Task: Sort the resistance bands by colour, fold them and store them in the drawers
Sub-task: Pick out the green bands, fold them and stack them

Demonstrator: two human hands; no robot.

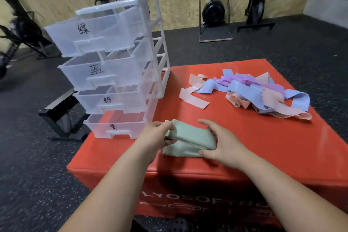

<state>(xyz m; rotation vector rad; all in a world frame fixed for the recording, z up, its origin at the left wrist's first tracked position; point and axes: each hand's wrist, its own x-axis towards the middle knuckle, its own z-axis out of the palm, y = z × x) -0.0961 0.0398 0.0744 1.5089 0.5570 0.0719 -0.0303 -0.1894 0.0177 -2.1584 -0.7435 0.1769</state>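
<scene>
Two hands are gripping the folded green bands (pixel 192 135) on the red box (pixel 263 147): left hand (pixel 156 134) and right hand (pixel 222 145), fingers (pixel 206 123) curling round opposite ends, likely keeping the soft, light stack from unfolding.

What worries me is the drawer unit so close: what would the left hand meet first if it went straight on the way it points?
The folded green bands it already grips. The left hand points up and right, not toward the drawer unit. Depth is hard to judge.
</scene>
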